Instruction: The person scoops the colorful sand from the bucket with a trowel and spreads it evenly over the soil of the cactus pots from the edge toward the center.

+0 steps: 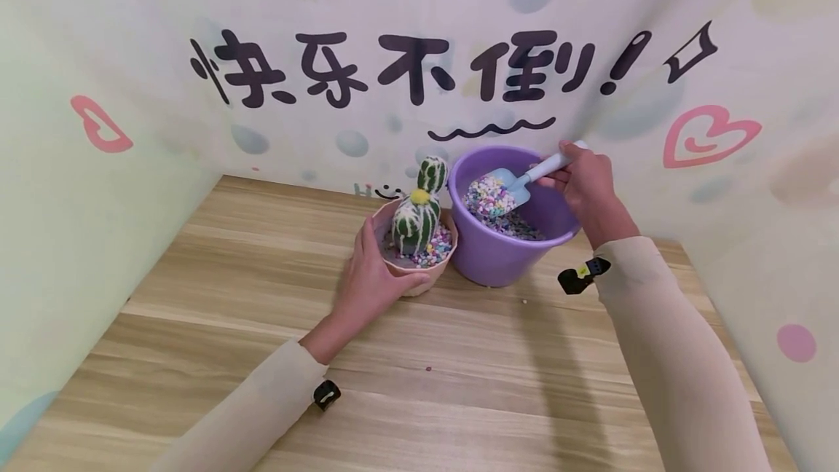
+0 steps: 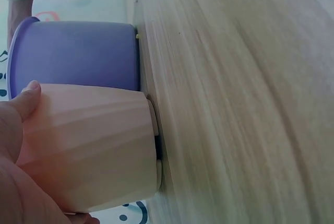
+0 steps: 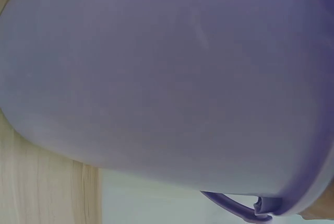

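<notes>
In the head view my right hand (image 1: 585,179) grips the handle of a small light-blue shovel (image 1: 518,186). Its blade, heaped with colourful pebbles (image 1: 488,197), is inside the purple bucket (image 1: 501,261), above more pebbles at the bottom. My left hand (image 1: 373,272) holds the side of a pale pink flowerpot (image 1: 424,281), thumb at the near rim and fingers round the left side. A green cactus (image 1: 416,223) with white streaks and a yellow flower stands in the pot, colourful pebbles around its right side. The left wrist view shows the pot upright on the table, right against the bucket.
The wooden table (image 1: 275,275) meets a printed cloth backdrop (image 1: 367,6) just behind the pot and bucket. A few stray pebbles (image 1: 429,368) lie on the tabletop. The bucket's carrying handle (image 3: 229,207) hangs at its side in the right wrist view.
</notes>
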The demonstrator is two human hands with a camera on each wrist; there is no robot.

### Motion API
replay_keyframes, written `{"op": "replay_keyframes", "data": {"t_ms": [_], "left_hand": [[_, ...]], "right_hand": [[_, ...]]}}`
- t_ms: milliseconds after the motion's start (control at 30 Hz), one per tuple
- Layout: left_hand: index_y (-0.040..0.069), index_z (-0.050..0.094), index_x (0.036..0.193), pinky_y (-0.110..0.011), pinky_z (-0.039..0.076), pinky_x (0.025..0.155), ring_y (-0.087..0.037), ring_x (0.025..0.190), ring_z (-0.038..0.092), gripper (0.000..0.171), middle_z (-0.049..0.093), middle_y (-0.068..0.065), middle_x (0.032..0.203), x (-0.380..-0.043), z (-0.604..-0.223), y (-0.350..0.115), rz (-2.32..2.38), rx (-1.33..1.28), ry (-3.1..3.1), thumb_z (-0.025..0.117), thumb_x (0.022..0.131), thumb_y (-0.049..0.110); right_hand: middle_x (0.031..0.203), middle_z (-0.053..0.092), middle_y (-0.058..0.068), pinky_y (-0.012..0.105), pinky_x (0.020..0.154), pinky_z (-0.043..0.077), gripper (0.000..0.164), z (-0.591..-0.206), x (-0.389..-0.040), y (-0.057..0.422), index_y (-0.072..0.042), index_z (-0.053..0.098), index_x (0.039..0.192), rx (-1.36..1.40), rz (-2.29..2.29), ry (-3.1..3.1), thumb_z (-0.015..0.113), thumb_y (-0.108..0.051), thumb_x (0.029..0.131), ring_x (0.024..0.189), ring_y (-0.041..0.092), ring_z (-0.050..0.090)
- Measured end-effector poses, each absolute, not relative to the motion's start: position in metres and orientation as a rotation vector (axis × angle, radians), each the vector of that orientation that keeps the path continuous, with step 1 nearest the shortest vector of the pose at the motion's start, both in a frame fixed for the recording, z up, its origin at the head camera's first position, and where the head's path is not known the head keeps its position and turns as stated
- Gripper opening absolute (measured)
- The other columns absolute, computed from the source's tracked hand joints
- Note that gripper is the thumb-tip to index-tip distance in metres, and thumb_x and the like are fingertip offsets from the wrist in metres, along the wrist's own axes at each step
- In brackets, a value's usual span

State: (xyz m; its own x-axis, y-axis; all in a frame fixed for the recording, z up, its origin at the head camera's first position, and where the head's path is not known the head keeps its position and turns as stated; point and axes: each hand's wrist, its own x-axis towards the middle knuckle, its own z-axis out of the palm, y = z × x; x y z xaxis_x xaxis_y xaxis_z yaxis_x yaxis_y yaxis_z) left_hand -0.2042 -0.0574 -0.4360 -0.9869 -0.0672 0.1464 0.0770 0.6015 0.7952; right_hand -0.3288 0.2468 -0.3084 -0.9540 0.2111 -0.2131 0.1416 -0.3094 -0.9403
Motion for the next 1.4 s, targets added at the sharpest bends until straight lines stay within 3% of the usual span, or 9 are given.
{"op": "replay_keyframes", "data": {"t_ms": [200,333,500,967,1167,1400], "left_hand": [[0.017,0.003,0.156,-0.061,0.038,0.104,-0.044,0.135,0.036,0.137,0.018,-0.017,0.158,-0.203,-0.435,-0.059,-1.297,0.006,-2.711,0.086,0.057,0.062],[0.015,-0.001,0.156,-0.063,0.032,0.107,-0.043,0.138,0.030,0.141,0.012,-0.016,0.160,-0.207,-0.431,-0.067,-1.318,-0.068,-2.759,0.085,0.056,0.065],[0.015,-0.007,0.156,-0.059,0.028,0.112,-0.042,0.142,0.025,0.145,0.005,-0.018,0.161,-0.219,-0.426,-0.080,-1.444,-0.225,-2.780,0.086,0.056,0.063],[0.016,0.000,0.157,-0.056,0.029,0.112,-0.039,0.141,0.028,0.136,0.015,-0.017,0.159,-0.222,-0.427,-0.082,-1.540,-0.272,-2.746,0.089,0.060,0.052],[0.011,0.001,0.156,-0.055,0.030,0.113,-0.039,0.141,0.027,0.137,0.014,-0.019,0.159,-0.217,-0.428,-0.079,-1.515,-0.239,-2.725,0.089,0.060,0.052],[0.009,0.003,0.156,-0.056,0.031,0.112,-0.039,0.141,0.027,0.136,0.016,-0.019,0.158,-0.211,-0.426,-0.073,-1.487,-0.165,-2.710,0.091,0.060,0.048]], "right_hand": [[0.074,0.071,0.014,0.036,0.057,0.060,0.018,-0.302,-0.327,0.253,-0.004,0.049,0.112,-0.509,2.499,-1.742,0.054,-0.016,0.100,0.065,0.025,0.072],[0.073,0.070,0.014,0.038,0.057,0.060,0.022,-0.300,-0.326,0.258,-0.005,0.050,0.117,-0.541,2.509,-1.702,0.055,-0.015,0.099,0.065,0.026,0.072],[0.074,0.070,0.013,0.039,0.059,0.060,0.029,-0.298,-0.320,0.264,-0.007,0.049,0.124,-0.558,2.557,-1.650,0.057,-0.016,0.098,0.070,0.025,0.073],[0.084,0.069,0.014,0.041,0.065,0.060,0.026,-0.294,-0.298,0.273,-0.008,0.054,0.114,-0.553,2.707,-1.514,0.066,-0.019,0.093,0.074,0.028,0.072],[0.084,0.067,0.014,0.040,0.066,0.060,0.024,-0.297,-0.288,0.274,-0.009,0.056,0.109,-0.567,2.738,-1.480,0.068,-0.021,0.092,0.070,0.028,0.071],[0.088,0.066,0.015,0.041,0.070,0.060,0.027,-0.301,-0.278,0.277,-0.013,0.054,0.112,-0.569,2.794,-1.402,0.069,-0.020,0.091,0.080,0.030,0.072]]}}
